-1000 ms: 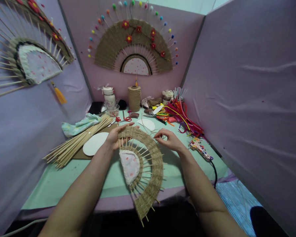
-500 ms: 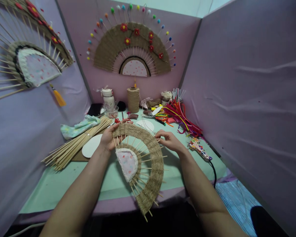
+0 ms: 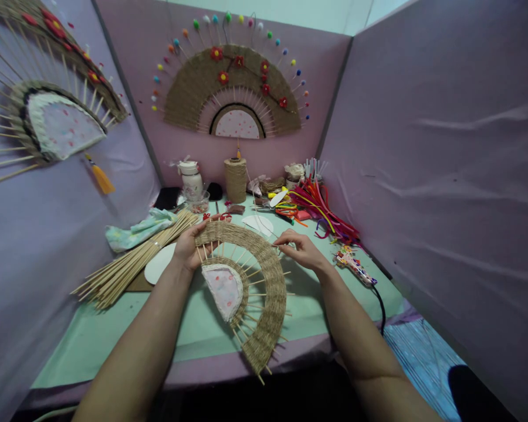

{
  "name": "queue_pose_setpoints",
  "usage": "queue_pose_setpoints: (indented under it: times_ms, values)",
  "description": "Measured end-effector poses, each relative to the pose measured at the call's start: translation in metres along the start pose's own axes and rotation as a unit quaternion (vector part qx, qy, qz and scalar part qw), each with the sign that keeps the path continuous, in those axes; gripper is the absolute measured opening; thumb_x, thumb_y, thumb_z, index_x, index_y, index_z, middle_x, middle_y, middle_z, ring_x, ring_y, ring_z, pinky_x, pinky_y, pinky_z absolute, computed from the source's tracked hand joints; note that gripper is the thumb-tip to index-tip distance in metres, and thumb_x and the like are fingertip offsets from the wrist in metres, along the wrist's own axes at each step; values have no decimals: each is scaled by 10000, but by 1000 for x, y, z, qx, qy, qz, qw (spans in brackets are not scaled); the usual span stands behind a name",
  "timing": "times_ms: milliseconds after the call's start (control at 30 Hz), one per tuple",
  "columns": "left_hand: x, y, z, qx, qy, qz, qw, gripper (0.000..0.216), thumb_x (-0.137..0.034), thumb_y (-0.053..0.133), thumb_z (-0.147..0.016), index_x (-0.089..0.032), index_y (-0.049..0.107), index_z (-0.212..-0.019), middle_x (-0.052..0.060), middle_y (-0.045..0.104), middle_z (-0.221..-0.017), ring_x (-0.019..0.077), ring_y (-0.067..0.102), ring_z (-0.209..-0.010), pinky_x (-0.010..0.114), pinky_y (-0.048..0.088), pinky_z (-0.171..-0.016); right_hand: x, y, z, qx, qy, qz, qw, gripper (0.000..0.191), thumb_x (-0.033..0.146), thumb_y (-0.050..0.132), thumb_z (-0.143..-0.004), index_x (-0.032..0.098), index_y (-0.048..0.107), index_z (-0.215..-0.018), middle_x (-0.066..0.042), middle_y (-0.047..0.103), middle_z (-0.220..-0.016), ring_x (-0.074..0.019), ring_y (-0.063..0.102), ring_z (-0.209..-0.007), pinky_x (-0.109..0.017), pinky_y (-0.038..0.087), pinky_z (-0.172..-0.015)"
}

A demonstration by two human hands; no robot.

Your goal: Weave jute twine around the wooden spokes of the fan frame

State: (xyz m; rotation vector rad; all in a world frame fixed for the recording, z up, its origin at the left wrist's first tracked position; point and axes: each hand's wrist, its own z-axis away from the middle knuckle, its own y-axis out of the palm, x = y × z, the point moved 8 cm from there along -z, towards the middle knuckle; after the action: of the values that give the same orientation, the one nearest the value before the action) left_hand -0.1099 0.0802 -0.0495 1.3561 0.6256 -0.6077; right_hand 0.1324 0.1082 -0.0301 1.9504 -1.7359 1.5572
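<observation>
My left hand point(image 3: 190, 247) is closed around the upper left end of a half-round woven fan point(image 3: 273, 287), with some fingers hidden behind it. Thin wooden sticks radiate through the fan's twine band, their tips poking past the outer edge. At its centre sits a white-edged half-circle point(image 3: 225, 291) with pinkish spots. My right hand point(image 3: 303, 250) pinches twine at the fan's upper right edge. That twine point(image 3: 256, 205) runs down from a brown spool point(image 3: 236, 180) at the back of the table.
Left lies a bundle of wooden sticks point(image 3: 136, 264) beside a patterned cloth point(image 3: 138, 230). A glue gun point(image 3: 354, 266) with a black cord and many coloured pipe cleaners point(image 3: 330, 214) are on the right. Behind stand a white bottle point(image 3: 190, 179) and a finished fan point(image 3: 185, 97) on the wall.
The fan has shifted slightly left with my left hand. My right hand stays pinched at its edge, moved only a little. The whole view has tilted slightly.
</observation>
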Motion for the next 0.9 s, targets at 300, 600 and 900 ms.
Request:
queue_pose_setpoints:
  times_ms: [300, 600, 900]
  values:
    - [-7, -8, -1, -52, 34, 29, 998, 411, -150, 388, -862, -79, 526, -1242, 163, 699, -1010, 252, 683, -888, 409, 557, -798, 13, -8, 1, -100, -61, 109, 987, 156, 333, 598, -841, 228, 710, -872, -57, 657, -773, -198, 564, -804, -397, 368, -857]
    - [-14, -10, -1, -46, 52, 107, 992, 410, -139, 362, -867, -87, 533, -1236, 157, 715, -962, 241, 689, -887, 351, 571, -761, -7, -11, 0, -108, 8, -73, 991, 214, 410, 610, -816, 209, 684, -820, -55, 644, -786, -190, 571, -774, -343, 449, -757]
    - [-13, -9, -2, -32, 72, 125, 989, 336, -128, 383, -870, -100, 594, -1130, 157, 712, -976, 245, 679, -928, 348, 569, -778, -7, 2, -4, -78, 51, -179, 979, 273, 445, 638, -772, 173, 617, -748, -54, 622, -820, -179, 558, -814, -316, 436, -768]
